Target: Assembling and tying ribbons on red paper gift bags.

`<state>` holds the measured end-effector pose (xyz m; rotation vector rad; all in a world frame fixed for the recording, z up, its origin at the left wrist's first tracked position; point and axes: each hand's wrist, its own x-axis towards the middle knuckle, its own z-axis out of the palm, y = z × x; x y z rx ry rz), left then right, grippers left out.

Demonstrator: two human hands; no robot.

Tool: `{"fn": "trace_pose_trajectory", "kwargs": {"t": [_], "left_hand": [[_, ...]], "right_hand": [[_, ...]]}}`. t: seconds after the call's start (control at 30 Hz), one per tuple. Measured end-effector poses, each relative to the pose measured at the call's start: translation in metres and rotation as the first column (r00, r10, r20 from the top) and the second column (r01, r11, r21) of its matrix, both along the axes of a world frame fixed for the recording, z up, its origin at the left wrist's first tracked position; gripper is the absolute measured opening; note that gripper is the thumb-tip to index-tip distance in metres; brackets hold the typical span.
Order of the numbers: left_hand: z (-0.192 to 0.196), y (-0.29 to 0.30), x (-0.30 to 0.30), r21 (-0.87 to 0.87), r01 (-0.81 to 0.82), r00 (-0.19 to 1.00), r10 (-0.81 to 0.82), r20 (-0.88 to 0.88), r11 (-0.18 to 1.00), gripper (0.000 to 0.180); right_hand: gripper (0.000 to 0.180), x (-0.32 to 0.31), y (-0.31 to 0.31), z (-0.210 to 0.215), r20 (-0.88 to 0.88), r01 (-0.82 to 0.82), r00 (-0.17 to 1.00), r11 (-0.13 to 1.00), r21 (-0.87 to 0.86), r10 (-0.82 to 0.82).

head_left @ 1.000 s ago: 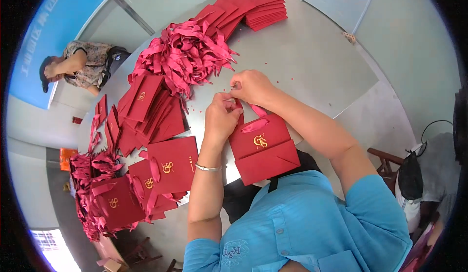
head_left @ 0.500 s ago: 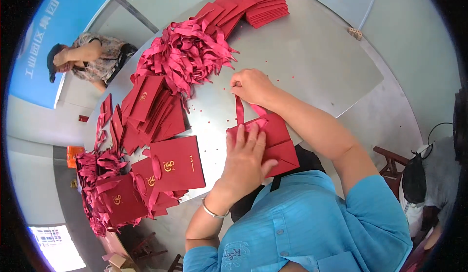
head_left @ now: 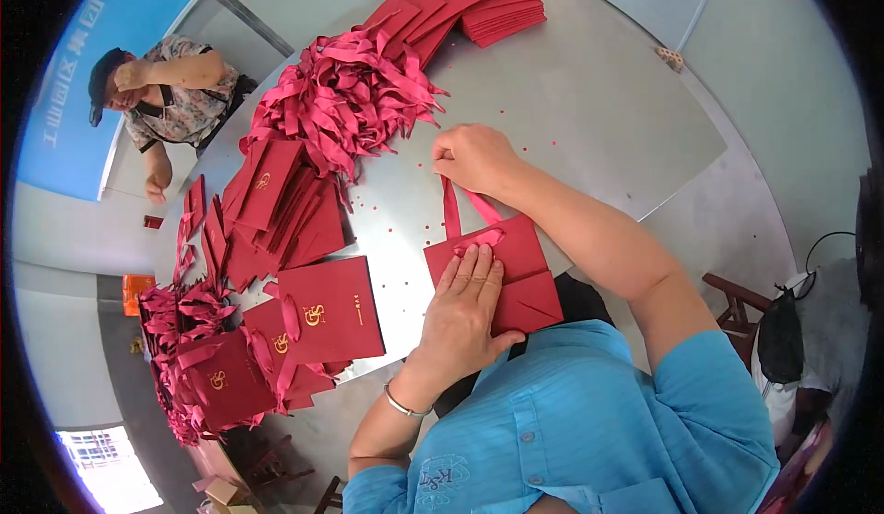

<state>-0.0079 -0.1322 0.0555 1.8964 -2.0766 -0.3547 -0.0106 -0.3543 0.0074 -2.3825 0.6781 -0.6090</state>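
Note:
A small dark red paper gift bag (head_left: 526,304) lies flat on the table edge in front of me. My left hand (head_left: 468,309) presses on it with fingers flat and close together, thumb out to the side. From the bag's top edge a pink-red ribbon handle (head_left: 450,210) runs up to my right hand (head_left: 475,157). That hand is closed in a pinch on the loop and holds it taut. A second stretch of ribbon lies on the bag just above my left fingertips.
A heap of ribbons (head_left: 345,99) covers the table's far left, beside stacked flat red bags (head_left: 502,12). More bags (head_left: 276,205) and finished-looking ones with ribbons (head_left: 330,316) lie at left. Red specks dot the grey table (head_left: 608,118). Across it sits another person (head_left: 180,86).
My left hand has slid slightly down the bag, its fingers now closer together. My right hand keeps its pinch on the ribbon. The other person's lower hand has come into view.

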Motion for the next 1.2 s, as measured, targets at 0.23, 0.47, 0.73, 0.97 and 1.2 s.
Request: {"fn": "trace_pose_trajectory", "kwargs": {"t": [0.23,0.47,0.73,0.97,1.2], "left_hand": [[0.000,0.000,0.002,-0.047,0.012,0.999,-0.014,-0.051,0.999,0.091],[0.000,0.004,0.004,-0.046,0.007,0.999,-0.009,-0.053,0.999,0.091],[0.002,0.008,0.007,-0.040,0.029,0.997,-0.031,-0.065,0.999,0.091],[0.005,0.010,0.005,0.016,0.031,0.998,-0.030,-0.050,0.999,0.090],[0.005,0.017,0.001,-0.024,0.016,0.999,-0.018,-0.047,1.000,0.086]], "right_hand": [[0.022,-0.005,-0.011,-0.003,0.048,-0.109,0.991,0.969,-0.222,0.123],[0.028,-0.002,-0.012,-0.006,0.132,-0.117,0.968,0.851,-0.512,0.213],[0.031,-0.003,-0.037,-0.007,0.345,-0.006,0.938,0.997,0.071,-0.019],[0.044,0.005,-0.008,0.000,0.263,-0.125,0.932,0.901,-0.416,0.250],[0.043,0.009,-0.008,-0.006,0.157,-0.161,0.948,0.843,-0.513,0.277]]}}
